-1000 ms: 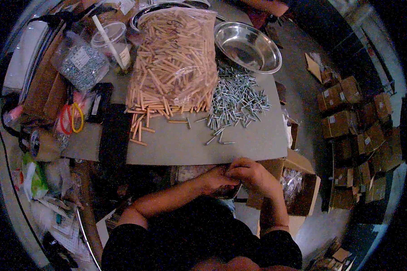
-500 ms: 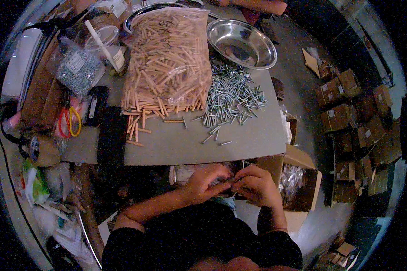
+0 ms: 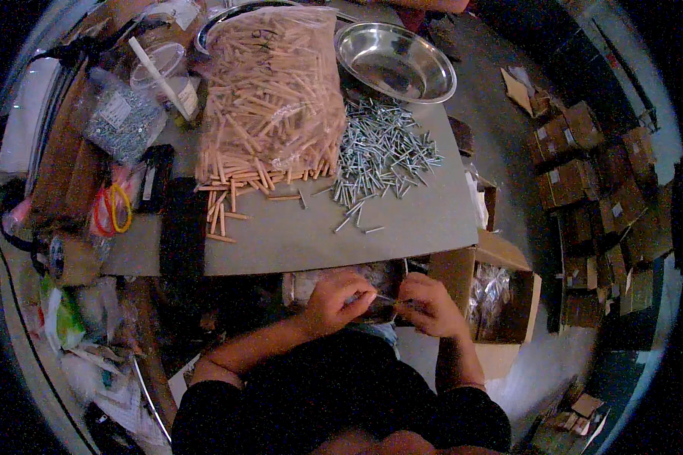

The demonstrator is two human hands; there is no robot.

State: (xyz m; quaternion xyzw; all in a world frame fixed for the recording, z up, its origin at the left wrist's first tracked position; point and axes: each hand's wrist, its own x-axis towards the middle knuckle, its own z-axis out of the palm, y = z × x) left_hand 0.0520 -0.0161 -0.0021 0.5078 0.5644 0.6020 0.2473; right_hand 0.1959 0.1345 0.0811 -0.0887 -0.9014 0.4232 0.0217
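Many wooden dowels (image 3: 243, 182) fill a wrinkled bag (image 3: 272, 87); left hand (image 3: 340, 302), before the surface (image 3: 281, 250), pinches a thin, pale piece (image 3: 385, 298); slender metal screws (image 3: 383, 148) lie by a round, glossy basin (image 3: 395, 64); right hand (image 3: 435, 305) pinches the piece's other end.

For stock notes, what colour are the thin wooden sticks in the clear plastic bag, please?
The wooden sticks look tan, seen best in the head view.

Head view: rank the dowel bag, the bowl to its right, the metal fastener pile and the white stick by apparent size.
1. Dowel bag
2. Bowl and metal fastener pile: too alike to rank
3. White stick
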